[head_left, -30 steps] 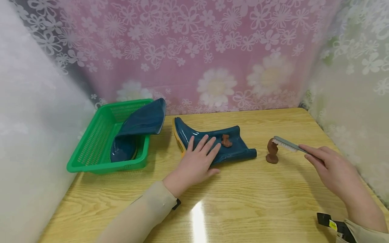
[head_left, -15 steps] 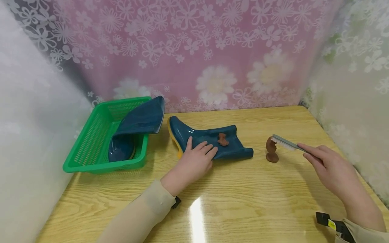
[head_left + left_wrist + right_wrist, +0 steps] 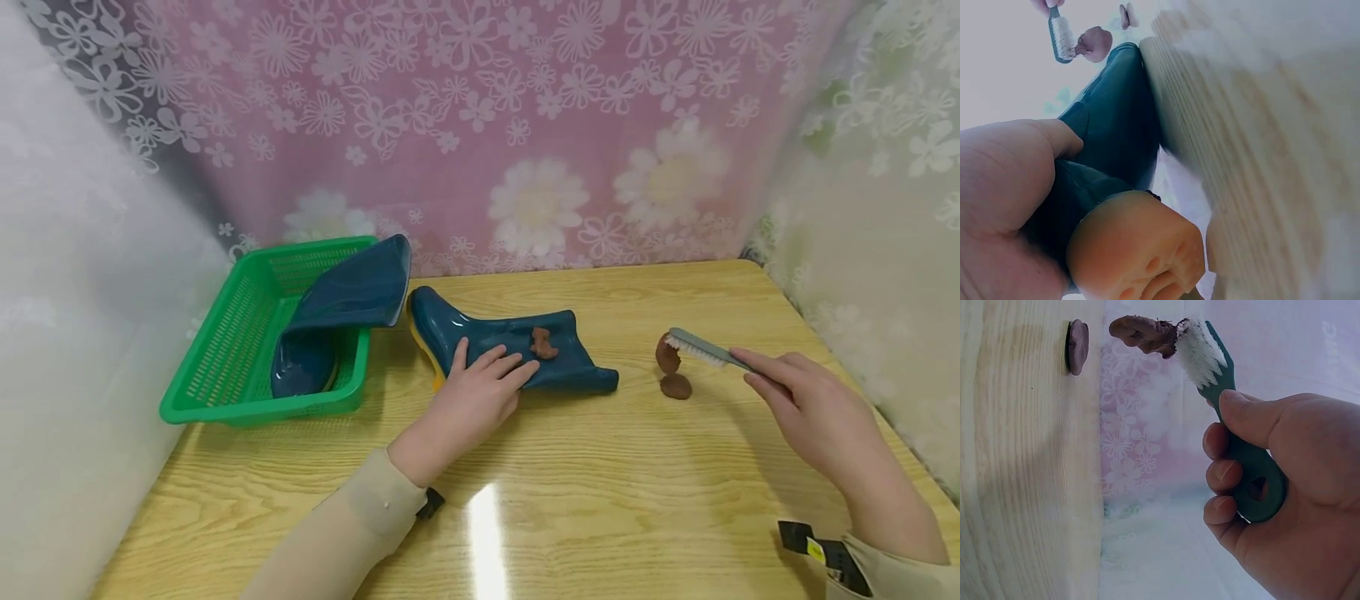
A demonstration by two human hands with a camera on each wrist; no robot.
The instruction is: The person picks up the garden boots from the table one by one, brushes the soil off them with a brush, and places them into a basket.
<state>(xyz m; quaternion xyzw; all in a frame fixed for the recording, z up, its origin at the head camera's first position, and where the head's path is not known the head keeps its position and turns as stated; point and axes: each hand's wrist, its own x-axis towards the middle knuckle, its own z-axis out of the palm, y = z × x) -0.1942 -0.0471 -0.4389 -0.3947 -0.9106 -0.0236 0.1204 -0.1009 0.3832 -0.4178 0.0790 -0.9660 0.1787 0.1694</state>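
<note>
A dark blue rubber boot with a yellow sole lies on its side mid-table, a brown clay-like lump stuck on its shaft. My left hand grips the boot near the ankle, fingers spread over the top; in the left wrist view its thumb presses the blue rubber. In my right hand I hold a small grey-green brush by its handle. A brown lump clings to the tip of its white bristles, off the table. Below it another brown piece lies flat on the table.
A green plastic basket stands at the left with a second blue boot in it, its shaft sticking out over the rim. A pink flowered curtain hangs behind the wooden table.
My left thumb has tucked in against the near side of the boot, and the boot has shifted slightly left. The lump on the brush has risen slightly away from the piece below.
</note>
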